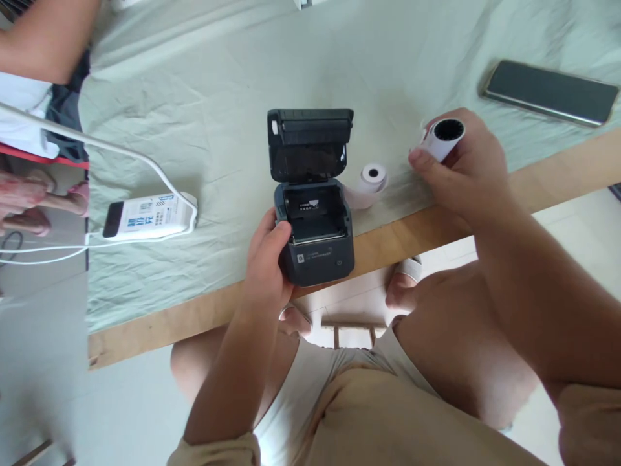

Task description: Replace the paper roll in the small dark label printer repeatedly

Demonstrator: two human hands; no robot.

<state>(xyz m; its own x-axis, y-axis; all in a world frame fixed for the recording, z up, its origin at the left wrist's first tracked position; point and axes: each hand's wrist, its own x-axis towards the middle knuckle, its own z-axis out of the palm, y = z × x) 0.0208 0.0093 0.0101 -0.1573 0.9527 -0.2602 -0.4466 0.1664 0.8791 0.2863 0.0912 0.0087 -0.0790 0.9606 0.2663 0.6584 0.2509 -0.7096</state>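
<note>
A small dark label printer (pixel 317 262) stands at the table's front edge with its lid (pixel 310 145) raised and its paper bay showing nothing inside. My left hand (pixel 269 259) grips the printer's left side, thumb on the top rim. Up and to the right of the printer, my right hand (pixel 463 162) is closed round a white paper roll (pixel 441 139) with a wide dark core. Between the printer and that hand, a smaller white roll (pixel 373 175) stands on the cloth, its loose strip reaching toward the printer's right side.
A black phone (pixel 550 94) lies at the back right on the green cloth (pixel 223 84). At the left is a white power bank (pixel 150 217) with white cables. Another person's arm (pixel 48 39) shows at the upper left. The wooden table edge (pixel 165 333) runs in front.
</note>
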